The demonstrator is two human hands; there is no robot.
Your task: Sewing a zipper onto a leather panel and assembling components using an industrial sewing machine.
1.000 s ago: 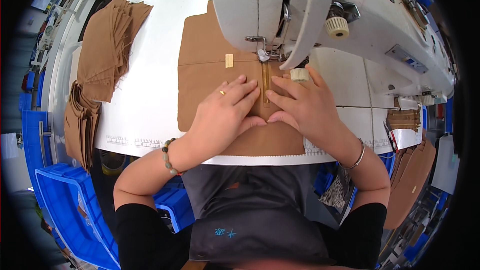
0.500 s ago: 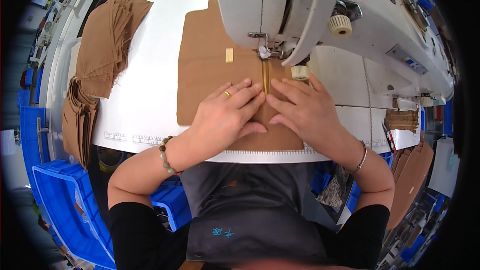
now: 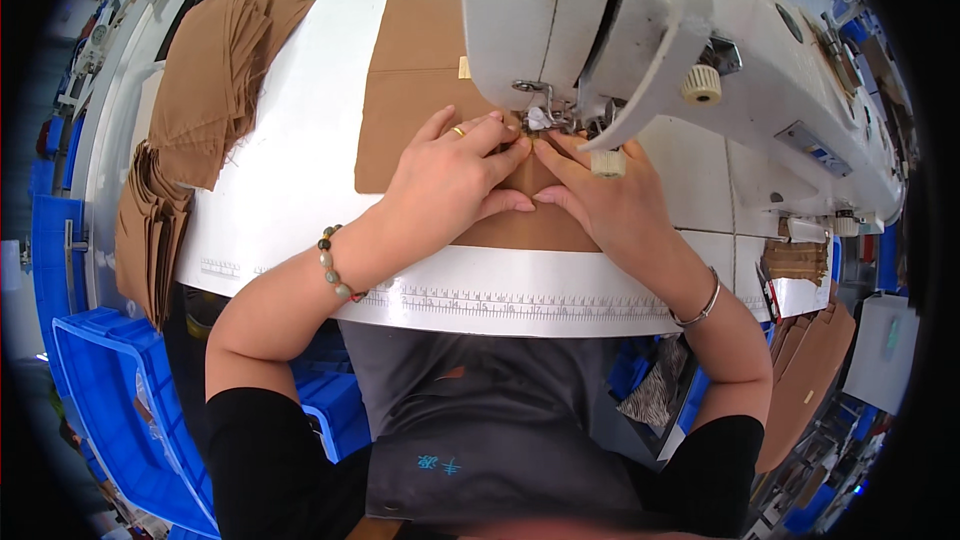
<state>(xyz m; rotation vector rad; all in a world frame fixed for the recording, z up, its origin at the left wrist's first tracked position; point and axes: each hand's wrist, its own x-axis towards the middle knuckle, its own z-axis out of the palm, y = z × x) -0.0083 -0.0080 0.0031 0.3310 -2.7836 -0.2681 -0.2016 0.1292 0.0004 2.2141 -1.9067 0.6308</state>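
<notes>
A brown fabric panel (image 3: 410, 110) lies flat on the white table, its right part running beneath the head of a white sewing machine (image 3: 510, 25). My left hand (image 3: 450, 170), with a ring on one finger, rests on the panel with its fingers stretched toward the presser foot (image 3: 540, 120). On the other side, my right hand (image 3: 610, 195) presses the cloth too, fingers extended and partly behind a cream knob (image 3: 607, 163). Both sets of fingertips nearly meet just in front of the foot, covering most of the gold strip there. A small pale tag (image 3: 463, 67) shows beside the machine head.
Stacked brown cloth pieces (image 3: 205, 80) lie at the table's left, with another folded bundle (image 3: 155, 230) hanging over the edge. Blue bins (image 3: 110, 380) stand below left. More brown panels (image 3: 810, 370) hang at the right. A printed ruler (image 3: 500, 305) follows the front edge.
The brown panel has moved away from me, farther under the machine. Both hands have travelled with it, up close to the presser foot. More of the ruler shows at the front.
</notes>
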